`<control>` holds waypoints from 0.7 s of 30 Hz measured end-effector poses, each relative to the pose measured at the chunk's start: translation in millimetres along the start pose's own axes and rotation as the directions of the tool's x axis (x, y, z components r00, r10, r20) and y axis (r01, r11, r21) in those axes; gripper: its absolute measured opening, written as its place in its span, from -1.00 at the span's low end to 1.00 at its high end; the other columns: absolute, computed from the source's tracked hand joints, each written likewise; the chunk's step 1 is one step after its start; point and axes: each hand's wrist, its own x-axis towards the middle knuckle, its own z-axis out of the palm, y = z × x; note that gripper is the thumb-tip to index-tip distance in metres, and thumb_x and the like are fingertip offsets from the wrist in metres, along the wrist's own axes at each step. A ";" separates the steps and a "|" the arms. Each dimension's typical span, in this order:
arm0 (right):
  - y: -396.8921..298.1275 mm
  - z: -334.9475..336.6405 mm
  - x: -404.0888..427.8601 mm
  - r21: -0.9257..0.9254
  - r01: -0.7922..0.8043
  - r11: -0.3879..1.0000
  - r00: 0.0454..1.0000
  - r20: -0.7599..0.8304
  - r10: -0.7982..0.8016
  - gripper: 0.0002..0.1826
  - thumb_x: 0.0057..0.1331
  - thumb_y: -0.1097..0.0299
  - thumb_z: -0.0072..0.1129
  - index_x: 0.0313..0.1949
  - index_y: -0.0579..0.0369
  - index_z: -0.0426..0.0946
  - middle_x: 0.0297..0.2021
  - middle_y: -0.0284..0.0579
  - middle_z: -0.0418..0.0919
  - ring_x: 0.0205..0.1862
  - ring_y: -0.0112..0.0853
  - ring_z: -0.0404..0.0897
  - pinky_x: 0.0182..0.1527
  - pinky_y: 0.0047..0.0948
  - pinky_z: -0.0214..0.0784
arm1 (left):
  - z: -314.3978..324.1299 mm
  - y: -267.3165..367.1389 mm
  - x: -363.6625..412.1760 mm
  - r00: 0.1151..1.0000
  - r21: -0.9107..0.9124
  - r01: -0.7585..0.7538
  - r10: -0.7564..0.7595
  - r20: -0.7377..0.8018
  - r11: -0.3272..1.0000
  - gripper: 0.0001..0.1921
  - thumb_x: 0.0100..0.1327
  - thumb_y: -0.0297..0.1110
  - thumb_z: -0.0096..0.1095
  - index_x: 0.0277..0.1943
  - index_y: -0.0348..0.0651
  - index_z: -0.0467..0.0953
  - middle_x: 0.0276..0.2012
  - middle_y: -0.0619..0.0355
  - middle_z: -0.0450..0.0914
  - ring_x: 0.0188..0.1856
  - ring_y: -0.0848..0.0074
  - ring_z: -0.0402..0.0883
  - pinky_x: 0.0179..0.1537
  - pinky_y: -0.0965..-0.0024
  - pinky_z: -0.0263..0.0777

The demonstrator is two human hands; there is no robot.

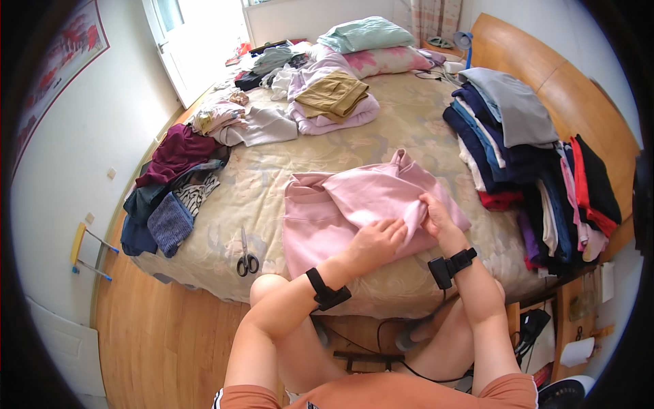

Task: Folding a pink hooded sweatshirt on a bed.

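Note:
A pink garment (317,230) lies partly folded on the bed, in front of my knees, with one section turned over its middle. My left hand (378,239) rests flat on the folded section, fingers spread a little. At the right, my right hand (437,214) pinches the edge of that section between thumb and fingers. Both wrists wear black straps with small boxes. A pair of scissors (246,258) with black handles lies on the bedcover to the left of the garment.
Stacked folded clothes (526,128) stand at the right by the wooden headboard (567,87). More clothes (179,153) are heaped along the left edge. Khaki trousers (334,97) lie on a lilac folded cloth (357,120) farther back, near pillows (368,36). Cables (378,332) hang below the bed.

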 end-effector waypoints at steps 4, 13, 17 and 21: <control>7.2 4.5 -9.0 -0.624 0.247 0.741 0.953 0.016 -0.304 -0.68 0.18 0.62 -0.05 -0.10 0.23 0.58 -0.29 -0.17 0.63 -0.34 -0.45 0.55 -0.20 -0.54 0.41 | 3.6 18.6 -14.8 0.964 0.104 -0.119 0.090 0.251 0.987 -0.40 0.19 -0.20 0.23 0.22 -0.41 0.38 0.15 -0.12 0.52 0.22 0.15 0.46 0.21 0.23 0.36; -10.2 78.2 -54.1 -0.778 0.580 0.242 0.813 0.530 -0.242 -0.73 0.36 0.28 0.15 -0.34 0.27 0.62 -0.43 -0.12 0.63 -0.35 -0.45 0.59 -0.30 -0.46 0.38 | 14.1 10.0 -18.5 0.945 -0.216 0.104 -0.028 0.326 0.971 -0.33 0.26 0.10 0.17 0.18 -0.37 0.43 0.21 -0.08 0.46 0.28 0.12 0.38 0.30 0.16 0.24; -25.6 106.2 -20.0 -0.906 0.393 0.155 0.867 0.309 -0.391 -0.66 0.35 0.17 0.16 -0.41 0.24 0.58 -0.56 -0.05 0.61 -0.45 -0.29 0.61 -0.33 -0.34 0.40 | 14.3 9.9 -19.8 0.976 -0.179 0.019 0.021 0.217 0.984 -0.34 0.27 0.08 0.18 0.19 -0.37 0.42 0.19 -0.10 0.46 0.28 0.12 0.38 0.30 0.15 0.22; -17.3 124.0 24.7 -0.949 0.163 -0.271 0.896 0.257 -0.362 -0.53 0.28 -0.07 0.18 -0.22 0.15 0.66 -0.27 0.10 0.69 -0.13 -0.10 0.67 -0.10 -0.16 0.48 | 15.6 9.6 -22.5 0.976 -0.144 -0.004 0.035 0.214 0.990 -0.32 0.23 0.06 0.23 0.21 -0.37 0.40 0.21 -0.12 0.44 0.29 0.12 0.37 0.31 0.14 0.20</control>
